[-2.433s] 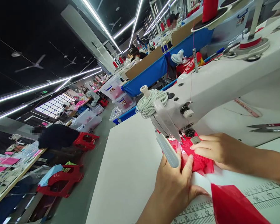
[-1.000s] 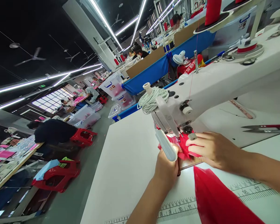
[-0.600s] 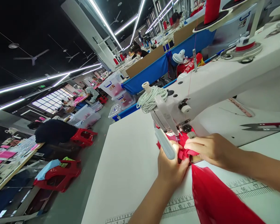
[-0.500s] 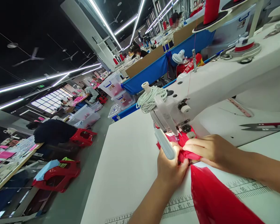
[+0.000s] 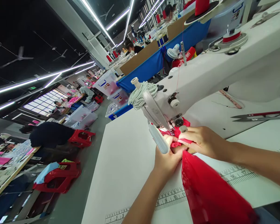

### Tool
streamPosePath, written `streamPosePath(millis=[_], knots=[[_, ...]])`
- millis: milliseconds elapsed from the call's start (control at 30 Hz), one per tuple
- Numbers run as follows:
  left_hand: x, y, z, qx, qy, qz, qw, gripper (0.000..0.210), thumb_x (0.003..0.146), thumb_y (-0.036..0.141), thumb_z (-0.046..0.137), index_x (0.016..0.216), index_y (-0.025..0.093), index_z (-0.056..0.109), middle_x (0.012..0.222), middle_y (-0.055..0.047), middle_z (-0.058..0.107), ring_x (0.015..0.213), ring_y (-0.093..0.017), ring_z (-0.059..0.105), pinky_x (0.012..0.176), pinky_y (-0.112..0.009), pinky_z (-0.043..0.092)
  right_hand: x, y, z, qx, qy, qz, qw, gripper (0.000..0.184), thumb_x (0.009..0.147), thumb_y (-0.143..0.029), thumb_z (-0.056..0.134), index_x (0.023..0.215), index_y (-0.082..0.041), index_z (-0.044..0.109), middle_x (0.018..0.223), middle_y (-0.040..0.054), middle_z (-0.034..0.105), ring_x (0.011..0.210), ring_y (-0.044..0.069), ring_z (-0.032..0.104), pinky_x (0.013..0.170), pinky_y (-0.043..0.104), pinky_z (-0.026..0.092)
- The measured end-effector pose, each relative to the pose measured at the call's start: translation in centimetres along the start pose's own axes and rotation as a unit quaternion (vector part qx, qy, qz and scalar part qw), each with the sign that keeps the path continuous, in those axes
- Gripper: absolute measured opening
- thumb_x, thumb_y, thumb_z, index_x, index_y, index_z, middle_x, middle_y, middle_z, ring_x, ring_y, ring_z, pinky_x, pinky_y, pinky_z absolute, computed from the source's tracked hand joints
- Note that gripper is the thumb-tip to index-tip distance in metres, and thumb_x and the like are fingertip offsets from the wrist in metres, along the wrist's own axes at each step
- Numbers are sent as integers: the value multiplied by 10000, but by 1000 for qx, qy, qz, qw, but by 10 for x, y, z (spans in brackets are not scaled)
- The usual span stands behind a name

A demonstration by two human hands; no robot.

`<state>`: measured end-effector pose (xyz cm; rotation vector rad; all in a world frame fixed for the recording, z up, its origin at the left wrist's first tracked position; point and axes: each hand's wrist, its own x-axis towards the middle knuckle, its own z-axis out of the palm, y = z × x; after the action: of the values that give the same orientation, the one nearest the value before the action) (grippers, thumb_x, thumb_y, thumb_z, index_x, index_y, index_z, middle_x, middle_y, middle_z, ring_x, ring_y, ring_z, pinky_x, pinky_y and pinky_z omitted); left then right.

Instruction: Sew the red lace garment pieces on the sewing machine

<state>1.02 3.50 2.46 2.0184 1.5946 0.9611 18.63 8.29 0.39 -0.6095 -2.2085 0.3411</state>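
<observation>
At four o'clock, under white metal sewing machine, grips crumpled red fabric with bare left hand and bare right hand.

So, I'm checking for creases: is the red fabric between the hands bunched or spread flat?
Bunched: the red fabric shows uneven folds between the left hand and right hand. What lies beneath them is hidden.

Bare forearms, bare fingers
</observation>
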Motion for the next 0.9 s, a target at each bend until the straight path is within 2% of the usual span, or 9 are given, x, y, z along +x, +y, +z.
streamPosePath(millis=[167, 267, 400, 467, 533, 633, 700, 800, 900], knots=[[-6, -1, 8, 9, 52, -18, 998, 45, 780, 188, 606, 771, 204, 565, 746, 8, 600, 669, -143, 583, 622, -268, 494, -4, -2, 3, 12, -1, -2, 1000, 265, 924, -154, 419, 671, -202, 482, 665, -13, 486, 556, 116, 394, 520, 235, 295], [-11, -1, 5, 16, 63, 6, 998, 40, 798, 197, 562, 797, 206, 602, 787, -15, 629, 740, -167, 600, 699, -308, 511, -6, -2, 1, 9, 6, -2, 1000, 253, 941, -170, 417, 709, -201, 512, 687, -10, 500, 566, 119, 406, 525, 234, 311], [-14, 0, -4, 16, 37, 46, 998, 161, 855, 235, 504, 884, 223, 662, 913, -48, 695, 919, -223, 625, 865, -403, 506, -7, 0, -3, -2, 7, -9, 1000, 216, 998, -283, 451, 864, -198, 597, 759, 10, 566, 587, 129, 464, 529, 240, 343], [-13, -1, -9, 3, 10, 50, 999, 190, 872, 245, 487, 903, 230, 674, 947, -55, 704, 954, -234, 633, 893, -421, 508, -7, 0, -4, -24, 6, -17, 1000, 222, 1013, -332, 454, 970, -192, 621, 813, 26, 607, 599, 134, 498, 533, 246, 356], [-9, -1, -12, -17, -14, 40, 999, 190, 884, 261, 485, 859, 229, 671, 913, -61, 695, 932, -238, 643, 879, -421, 520, -6, 0, -6, -44, -4, -21, 999, 237, 1020, -318, 436, 968, -190, 628, 810, 27, 622, 590, 135, 502, 523, 249, 345], [-2, 0, -15, -53, -47, 8, 997, 197, 896, 262, 493, 794, 221, 656, 795, -47, 653, 813, -219, 648, 798, -387, 543, -3, -1, -7, -41, -23, -22, 999, 246, 1003, -249, 434, 840, -189, 610, 730, 4, 586, 574, 128, 472, 517, 243, 328], [1, 1, -15, -82, -72, -26, 994, 167, 892, 252, 511, 800, 213, 646, 674, -10, 594, 624, -175, 608, 633, -327, 542, -1, -2, -8, -36, -22, -21, 999, 241, 979, -219, 453, 779, -187, 584, 690, -8, 544, 568, 125, 440, 515, 238, 320], [0, 4, -13, -121, -95, -83, 985, 81, 870, 246, 556, 806, 211, 591, 518, 69, 425, 392, -105, 419, 381, -233, 390, 0, -3, -8, -30, -19, -16, 999, 222, 953, -201, 471, 753, -184, 564, 674, -16, 507, 561, 121, 417, 509, 234, 307], [-3, 8, -7, -135, -74, -113, 982, 76, 837, 251, 605, 802, 217, 546, 525, 87, 391, 383, -85, 361, 351, -209, 321, -1, -3, -8, -23, -20, -12, 999, 190, 931, -172, 468, 771, -185, 569, 678, -19, 503, 556, 119, 420, 506, 233, 302]])
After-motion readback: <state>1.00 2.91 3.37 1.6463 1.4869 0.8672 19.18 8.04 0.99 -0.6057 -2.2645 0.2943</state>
